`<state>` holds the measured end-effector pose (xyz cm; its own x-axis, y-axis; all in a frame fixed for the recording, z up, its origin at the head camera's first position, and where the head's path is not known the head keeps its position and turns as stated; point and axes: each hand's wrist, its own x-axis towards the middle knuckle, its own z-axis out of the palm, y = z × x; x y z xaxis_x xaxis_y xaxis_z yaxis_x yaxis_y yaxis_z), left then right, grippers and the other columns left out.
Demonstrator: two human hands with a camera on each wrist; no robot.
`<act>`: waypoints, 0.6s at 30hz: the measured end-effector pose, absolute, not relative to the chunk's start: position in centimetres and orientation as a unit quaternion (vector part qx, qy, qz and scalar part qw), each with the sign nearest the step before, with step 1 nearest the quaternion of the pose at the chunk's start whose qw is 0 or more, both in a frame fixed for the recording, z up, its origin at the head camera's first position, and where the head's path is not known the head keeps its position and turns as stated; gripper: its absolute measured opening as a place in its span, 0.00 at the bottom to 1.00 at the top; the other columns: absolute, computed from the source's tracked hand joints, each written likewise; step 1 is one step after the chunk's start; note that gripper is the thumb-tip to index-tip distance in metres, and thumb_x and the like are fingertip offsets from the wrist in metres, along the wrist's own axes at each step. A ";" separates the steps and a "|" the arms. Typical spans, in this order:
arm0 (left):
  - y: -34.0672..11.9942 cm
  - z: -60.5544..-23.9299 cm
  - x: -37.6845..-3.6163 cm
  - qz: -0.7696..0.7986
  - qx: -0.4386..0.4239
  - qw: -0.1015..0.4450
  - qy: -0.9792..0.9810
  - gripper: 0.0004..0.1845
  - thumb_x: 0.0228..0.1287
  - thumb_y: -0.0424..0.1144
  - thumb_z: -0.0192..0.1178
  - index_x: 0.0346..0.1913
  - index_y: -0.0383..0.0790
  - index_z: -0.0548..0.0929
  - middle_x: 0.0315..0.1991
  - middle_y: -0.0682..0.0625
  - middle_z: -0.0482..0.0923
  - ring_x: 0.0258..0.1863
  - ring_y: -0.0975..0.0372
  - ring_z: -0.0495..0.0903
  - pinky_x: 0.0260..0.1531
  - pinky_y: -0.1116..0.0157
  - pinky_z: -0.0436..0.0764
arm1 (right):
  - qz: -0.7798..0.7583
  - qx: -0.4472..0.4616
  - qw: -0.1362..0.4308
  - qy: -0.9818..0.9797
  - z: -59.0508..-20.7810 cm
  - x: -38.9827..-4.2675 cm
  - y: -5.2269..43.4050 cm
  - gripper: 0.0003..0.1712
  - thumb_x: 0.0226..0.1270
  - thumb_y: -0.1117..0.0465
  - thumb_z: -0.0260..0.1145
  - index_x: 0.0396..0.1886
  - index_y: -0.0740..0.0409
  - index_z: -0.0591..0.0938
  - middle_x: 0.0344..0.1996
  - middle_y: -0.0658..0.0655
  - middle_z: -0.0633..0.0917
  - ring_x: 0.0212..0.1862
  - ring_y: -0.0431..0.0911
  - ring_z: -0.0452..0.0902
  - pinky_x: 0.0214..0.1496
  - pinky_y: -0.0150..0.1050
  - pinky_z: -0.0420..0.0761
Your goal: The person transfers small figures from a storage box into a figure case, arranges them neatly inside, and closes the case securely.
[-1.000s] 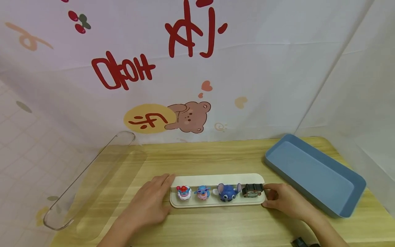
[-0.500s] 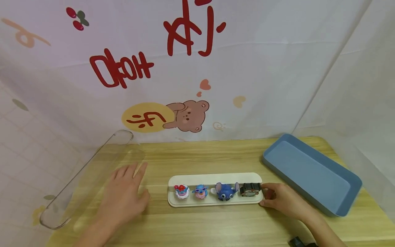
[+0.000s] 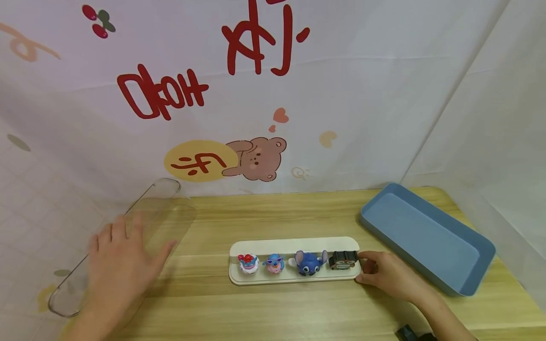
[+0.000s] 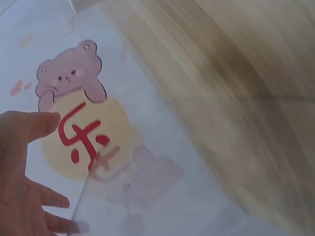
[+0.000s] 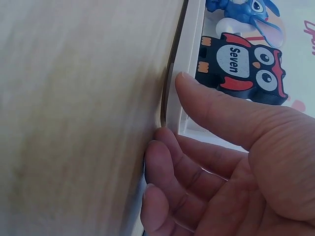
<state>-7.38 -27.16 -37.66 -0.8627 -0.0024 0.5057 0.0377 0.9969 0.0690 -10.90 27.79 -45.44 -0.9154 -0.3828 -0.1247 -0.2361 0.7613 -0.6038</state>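
Note:
My right hand (image 3: 388, 274) holds the right end of a long white case (image 3: 294, 245), its thumb on the rim and its fingers curled at the side. Inside stand a cupcake-like figure (image 3: 248, 264), a small blue figure with sunglasses (image 3: 274, 263), a blue big-eared figure (image 3: 308, 264) and a black-and-red owl (image 5: 246, 64) marked "Seven". At the left, my left hand (image 3: 121, 260) is spread with nothing in it. It overlaps a long clear plastic cover (image 3: 168, 208) in the head view, hiding part of the cover's rim.
A blue rectangular tray (image 3: 418, 232) lies slanted at the right of the wooden table (image 3: 273, 312). Behind the table hangs a white printed cloth (image 3: 362, 94). A small black object (image 3: 407, 333) sits by my right forearm.
My left hand has left the white case's left end and swung left to the clear cover. The right hand stays at the case's right end. The head view has shifted slightly.

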 end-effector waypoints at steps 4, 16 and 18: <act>-28.1 -37.3 -7.5 -0.031 0.022 0.257 -0.966 0.54 0.49 0.66 0.71 0.66 0.24 0.72 0.56 0.18 0.70 0.49 0.23 0.70 0.47 0.27 0.69 | -0.301 -0.160 0.123 0.932 -45.4 -10.9 27.8 0.35 0.60 0.53 0.81 0.59 0.72 0.82 0.29 0.41 0.82 0.32 0.32 0.74 0.35 0.35 0.77; -29.7 -36.6 -7.3 -0.043 0.107 0.115 -0.987 0.63 0.59 0.78 0.60 0.69 0.17 0.63 0.47 0.16 0.69 0.32 0.24 0.73 0.30 0.33 0.70 | -0.310 -0.162 0.128 0.928 -45.4 -10.9 27.7 0.33 0.61 0.53 0.81 0.58 0.70 0.83 0.29 0.41 0.82 0.32 0.32 0.74 0.35 0.34 0.77; -29.7 -36.8 -7.4 -0.046 0.109 0.112 -0.987 0.63 0.59 0.77 0.60 0.68 0.16 0.64 0.47 0.15 0.70 0.31 0.24 0.73 0.29 0.33 0.70 | -0.310 -0.165 0.128 0.928 -45.4 -10.9 27.7 0.32 0.61 0.53 0.81 0.58 0.70 0.83 0.28 0.41 0.82 0.32 0.32 0.74 0.35 0.34 0.77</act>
